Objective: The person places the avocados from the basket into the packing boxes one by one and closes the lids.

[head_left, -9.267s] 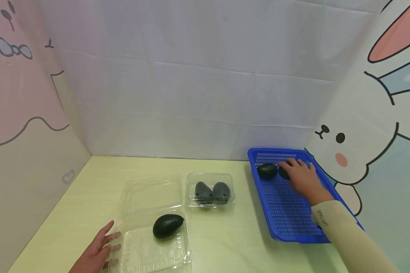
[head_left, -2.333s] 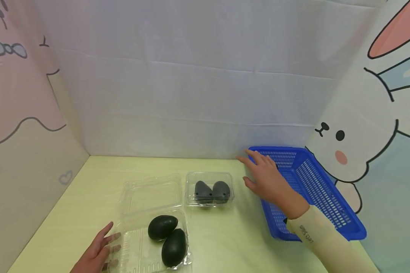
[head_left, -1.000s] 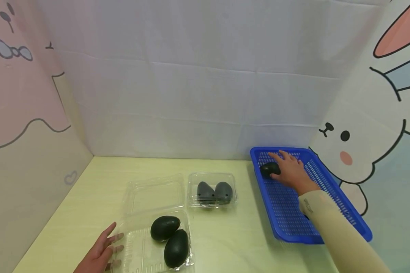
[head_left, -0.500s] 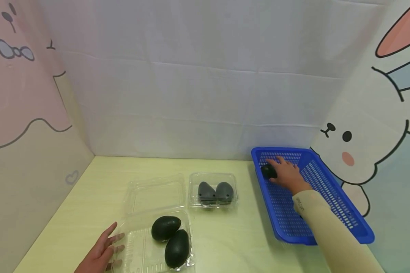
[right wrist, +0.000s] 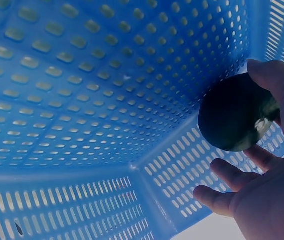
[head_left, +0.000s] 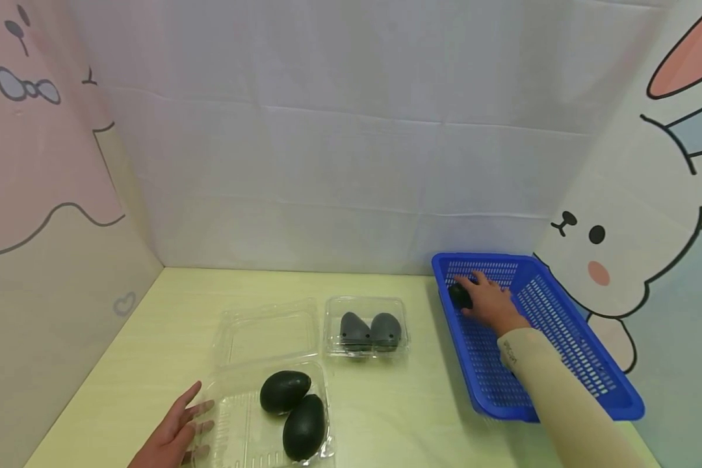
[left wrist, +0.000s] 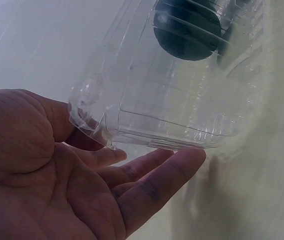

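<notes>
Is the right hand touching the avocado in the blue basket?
Touching. The right wrist view shows the right hand with its thumb laid against the avocado.

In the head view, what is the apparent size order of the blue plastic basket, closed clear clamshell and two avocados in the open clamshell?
1. Blue plastic basket
2. Closed clear clamshell
3. Rear avocado, front avocado: too alike to rank

- The right hand [head_left: 491, 307] and its fingers hide part of the dark avocado [head_left: 459, 297] from me.
- A sleeve [head_left: 561, 390] covers some of the blue basket [head_left: 484, 361]; the cuff lettering [head_left: 510, 351] is too small to read.
- Down low, the open clear container [head_left: 234, 422] and the left hand [head_left: 171, 431] both run out of view.
</notes>
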### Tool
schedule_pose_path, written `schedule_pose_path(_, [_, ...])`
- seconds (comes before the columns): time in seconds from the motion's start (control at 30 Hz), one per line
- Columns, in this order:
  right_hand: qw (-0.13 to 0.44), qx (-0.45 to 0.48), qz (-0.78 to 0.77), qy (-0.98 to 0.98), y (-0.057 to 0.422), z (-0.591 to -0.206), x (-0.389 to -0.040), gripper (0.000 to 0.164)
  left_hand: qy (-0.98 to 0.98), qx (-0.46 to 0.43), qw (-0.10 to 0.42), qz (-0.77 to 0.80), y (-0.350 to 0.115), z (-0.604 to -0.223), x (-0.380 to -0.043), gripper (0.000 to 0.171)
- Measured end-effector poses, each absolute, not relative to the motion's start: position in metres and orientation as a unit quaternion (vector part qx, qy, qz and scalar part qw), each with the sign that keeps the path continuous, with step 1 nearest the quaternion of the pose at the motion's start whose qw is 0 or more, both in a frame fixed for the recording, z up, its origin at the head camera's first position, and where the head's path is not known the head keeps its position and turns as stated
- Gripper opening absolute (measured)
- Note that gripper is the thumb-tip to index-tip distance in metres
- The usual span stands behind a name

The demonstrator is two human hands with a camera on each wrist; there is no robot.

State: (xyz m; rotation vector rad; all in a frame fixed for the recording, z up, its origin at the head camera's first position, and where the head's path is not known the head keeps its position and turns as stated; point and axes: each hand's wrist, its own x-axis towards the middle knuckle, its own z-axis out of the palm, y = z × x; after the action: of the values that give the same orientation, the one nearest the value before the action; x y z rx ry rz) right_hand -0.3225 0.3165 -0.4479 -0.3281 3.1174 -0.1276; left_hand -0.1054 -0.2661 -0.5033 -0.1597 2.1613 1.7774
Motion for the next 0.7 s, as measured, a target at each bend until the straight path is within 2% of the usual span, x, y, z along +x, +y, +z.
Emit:
schedule_pose_path(0.43, [0.015,-0.106,-0.061,0.992,0.3132,-0.4515,-0.3222,0.073,0.754,-0.052,0.173,0.632,-0.2686,-0.5063,-0.1044,0.064])
schedule_pose_path(0.7, [-0.005,-0.115,-0.076,0.990,0.3130,-0.4509,-0.3219,0.063,0.753,-0.037,0.180,0.632,-0.2708,-0.5069,-0.1046,0.064])
